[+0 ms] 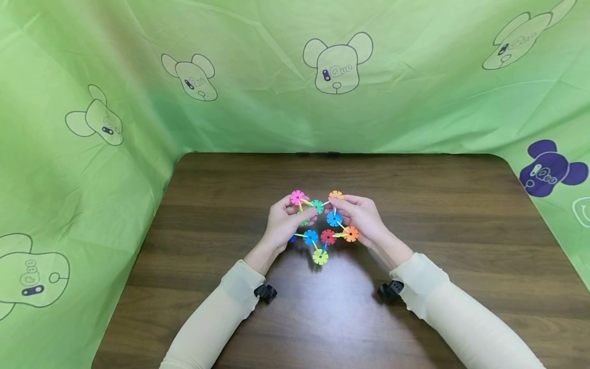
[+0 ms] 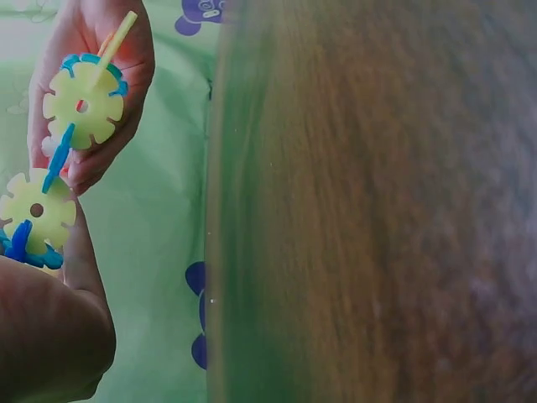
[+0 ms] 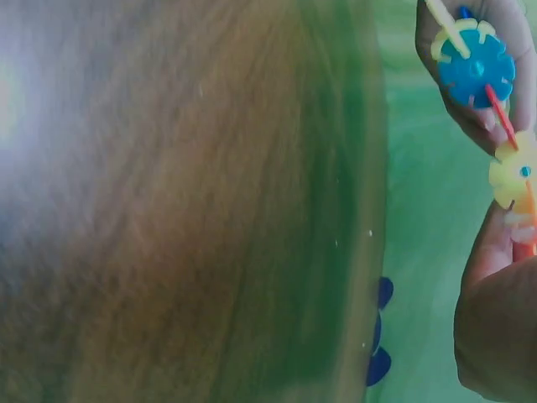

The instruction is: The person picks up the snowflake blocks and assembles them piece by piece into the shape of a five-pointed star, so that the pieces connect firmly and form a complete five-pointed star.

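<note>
A loop of interlocking notched plastic discs is held up above the table by both hands. My left hand (image 1: 282,221) pinches the loop's left side at a teal-green disc (image 1: 316,206), near a pink disc (image 1: 297,197). The right hand (image 1: 364,214) pinches an orange disc (image 1: 337,195) at the upper right, with a blue disc (image 1: 334,219) just below its fingers. A yellow-green disc (image 1: 320,257) hangs lowest, under a red disc (image 1: 328,237). In the left wrist view a pale yellow disc (image 2: 67,105) shows between the hands; the fingers partly hide other discs.
A brown wood-grain table (image 1: 221,189) lies below the hands. Green cloth (image 1: 262,102) printed with bear heads hangs behind it and along its sides. Small black devices sit at the left wrist (image 1: 265,292) and right wrist (image 1: 390,291).
</note>
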Tool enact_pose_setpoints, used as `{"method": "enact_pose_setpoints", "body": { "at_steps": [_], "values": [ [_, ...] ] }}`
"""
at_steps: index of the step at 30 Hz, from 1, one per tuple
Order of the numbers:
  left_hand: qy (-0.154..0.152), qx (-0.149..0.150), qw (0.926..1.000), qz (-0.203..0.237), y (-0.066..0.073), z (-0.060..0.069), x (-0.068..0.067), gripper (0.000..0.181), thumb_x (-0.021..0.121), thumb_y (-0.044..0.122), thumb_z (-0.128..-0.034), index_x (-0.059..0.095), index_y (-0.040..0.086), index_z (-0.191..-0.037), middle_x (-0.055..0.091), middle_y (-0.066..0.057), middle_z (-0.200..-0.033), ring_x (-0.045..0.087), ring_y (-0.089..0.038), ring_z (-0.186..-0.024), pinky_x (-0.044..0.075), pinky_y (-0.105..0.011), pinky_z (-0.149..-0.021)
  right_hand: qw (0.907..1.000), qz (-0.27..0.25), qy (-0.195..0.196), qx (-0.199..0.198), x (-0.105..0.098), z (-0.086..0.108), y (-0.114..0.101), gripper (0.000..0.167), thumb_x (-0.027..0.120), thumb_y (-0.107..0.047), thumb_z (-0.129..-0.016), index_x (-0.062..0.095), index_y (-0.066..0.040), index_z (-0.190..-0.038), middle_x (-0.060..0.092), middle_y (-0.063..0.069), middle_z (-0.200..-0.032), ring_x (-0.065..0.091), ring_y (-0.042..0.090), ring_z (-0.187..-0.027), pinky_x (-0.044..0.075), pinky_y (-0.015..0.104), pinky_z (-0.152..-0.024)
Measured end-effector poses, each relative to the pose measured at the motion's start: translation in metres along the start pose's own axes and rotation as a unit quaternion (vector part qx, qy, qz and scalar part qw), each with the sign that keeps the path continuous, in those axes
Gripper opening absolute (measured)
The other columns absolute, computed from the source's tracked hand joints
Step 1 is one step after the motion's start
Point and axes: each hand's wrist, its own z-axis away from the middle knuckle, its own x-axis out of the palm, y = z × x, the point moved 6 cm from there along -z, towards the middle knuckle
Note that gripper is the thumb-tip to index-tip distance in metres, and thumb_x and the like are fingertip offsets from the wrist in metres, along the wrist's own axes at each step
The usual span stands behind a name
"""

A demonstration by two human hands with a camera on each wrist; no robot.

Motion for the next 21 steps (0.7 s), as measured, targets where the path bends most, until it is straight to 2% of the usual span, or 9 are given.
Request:
{"method": "enact_pose_setpoints", "body": {
  "at_steps": [6,11,14,17,19,21],
  "values": [
    [0.008,0.004,1.0,-0.003,0.001,0.001,0.001,0.022,0.077,-0.003,-0.0907,0.067,-0.002,-0.11,0.076,-0.01,-0.086,0.075,-0.018,-0.075,0.063,-0.04,-0.076,0.9996,-0.018,0.019,-0.01,0.003,0.005,0.005,0.011,0.074,-0.021,-0.099,0.079,-0.012,-0.095,0.077,0.001,-0.083,0.067,0.007,-0.07,0.055,0.018,-0.063],
    [-0.005,0.002,0.9999,-0.015,0.004,-0.002,0.003,0.02,0.078,-0.003,-0.0897,0.068,-0.001,-0.107,0.076,-0.01,-0.085,0.075,-0.018,-0.074,0.063,-0.042,-0.078,0.9997,-0.013,0.016,-0.015,0.003,0.007,0.003,0.011,0.073,-0.02,-0.1,0.078,-0.012,-0.094,0.077,0.001,-0.083,0.066,0.007,-0.068,0.056,0.017,-0.063],
    [-0.024,-0.02,0.9994,-0.016,0.003,-0.004,0.005,0.025,0.078,-0.002,-0.0901,0.066,-0.004,-0.113,0.077,-0.01,-0.087,0.075,-0.018,-0.075,0.063,-0.041,-0.079,0.9999,-0.011,0.005,-0.008,0.001,0.006,0.004,0.012,0.072,-0.021,-0.1,0.077,-0.011,-0.095,0.077,0.002,-0.085,0.071,0.009,-0.075,0.059,0.02,-0.069],
    [-0.051,-0.057,0.9967,-0.026,-0.001,-0.006,0.005,0.041,0.079,0.004,-0.0923,0.061,-0.007,-0.127,0.077,-0.014,-0.095,0.076,-0.021,-0.079,0.062,-0.042,-0.082,0.9995,-0.03,-0.004,0.006,-0.004,0.006,0.008,0.012,0.07,-0.02,-0.101,0.075,-0.01,-0.095,0.077,0.002,-0.087,0.072,0.01,-0.077,0.06,0.023,-0.073],
    [-0.066,-0.078,0.9933,-0.053,-0.003,-0.006,0.003,0.051,0.078,0.015,-0.0949,0.057,-0.005,-0.137,0.076,-0.015,-0.104,0.076,-0.023,-0.086,0.061,-0.042,-0.088,0.999,-0.041,-0.005,0.016,-0.009,0.008,0.012,0.013,0.07,-0.02,-0.102,0.074,-0.008,-0.097,0.076,0.002,-0.087,0.072,0.011,-0.078,0.06,0.023,-0.074],
    [-0.069,-0.093,0.9883,-0.1,-0.005,-0.005,-0.002,0.056,0.075,0.028,-0.0976,0.056,0.001,-0.142,0.073,-0.012,-0.115,0.073,-0.022,-0.097,0.057,-0.041,-0.096,0.9986,-0.046,-0.004,0.028,-0.013,0.01,0.015,0.013,0.069,-0.02,-0.102,0.073,-0.007,-0.099,0.076,0.002,-0.089,0.072,0.012,-0.08,0.06,0.024,-0.075]
  ]
}}
